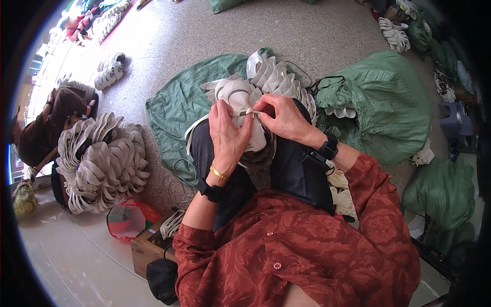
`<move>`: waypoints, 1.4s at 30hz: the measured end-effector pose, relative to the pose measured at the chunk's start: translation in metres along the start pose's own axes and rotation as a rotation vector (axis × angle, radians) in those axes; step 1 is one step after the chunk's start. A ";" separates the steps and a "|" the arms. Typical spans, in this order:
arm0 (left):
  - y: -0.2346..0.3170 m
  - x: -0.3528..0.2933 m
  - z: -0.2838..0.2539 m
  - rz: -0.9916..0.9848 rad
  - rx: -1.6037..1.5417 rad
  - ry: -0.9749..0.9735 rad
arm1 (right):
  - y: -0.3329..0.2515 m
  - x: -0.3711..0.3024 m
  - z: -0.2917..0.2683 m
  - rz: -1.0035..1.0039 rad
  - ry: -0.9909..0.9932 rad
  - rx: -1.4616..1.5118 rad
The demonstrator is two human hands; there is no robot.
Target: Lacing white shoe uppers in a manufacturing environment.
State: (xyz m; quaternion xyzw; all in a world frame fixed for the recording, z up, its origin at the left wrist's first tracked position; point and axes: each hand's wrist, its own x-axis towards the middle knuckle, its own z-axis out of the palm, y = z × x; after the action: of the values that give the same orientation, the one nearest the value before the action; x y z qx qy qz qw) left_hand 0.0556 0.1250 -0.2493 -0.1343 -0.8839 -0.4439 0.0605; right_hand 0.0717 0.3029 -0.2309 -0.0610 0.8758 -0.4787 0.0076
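Note:
A pale shoe upper [236, 93] of mesh and light panels rests between my knees, its rounded toe pointing away from me. Over its middle, my left hand [227, 132] and my right hand [284, 118] face each other, both closed in a pinch. Between the fingertips runs a white shoelace [249, 110] with a small loop or knot; its exact form is too small to tell. One loose lace end [192, 132] curves out past my left knee. Just beyond the upper, more pale uppers [273, 73] stand bunched in a row.
Green woven sacking [176, 100] spreads under the work. A bulging green sack [391, 110] stands at right, pale pieces in its mouth. Left lies a big bundle of pale uppers [105, 163], a red bag [130, 220] and a wooden box [146, 253]. Another person [69, 105] sits far left.

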 end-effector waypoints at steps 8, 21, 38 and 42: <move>0.001 -0.005 0.003 -0.012 -0.024 0.053 | 0.000 -0.001 -0.002 -0.001 -0.002 0.093; -0.005 -0.003 0.002 -0.040 -0.076 0.050 | -0.010 0.003 -0.002 -0.381 -0.045 -0.306; -0.015 0.002 -0.010 -0.142 -0.252 -0.073 | -0.016 0.010 -0.004 -0.466 -0.094 -0.519; -0.022 0.000 -0.023 -0.079 -0.332 -0.135 | -0.019 0.009 0.000 -0.517 -0.001 -0.512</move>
State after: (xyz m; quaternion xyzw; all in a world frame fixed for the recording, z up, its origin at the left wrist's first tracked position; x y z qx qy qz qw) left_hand 0.0487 0.0944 -0.2521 -0.1371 -0.8051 -0.5758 -0.0393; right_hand 0.0648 0.2919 -0.2148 -0.2807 0.9229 -0.2300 -0.1285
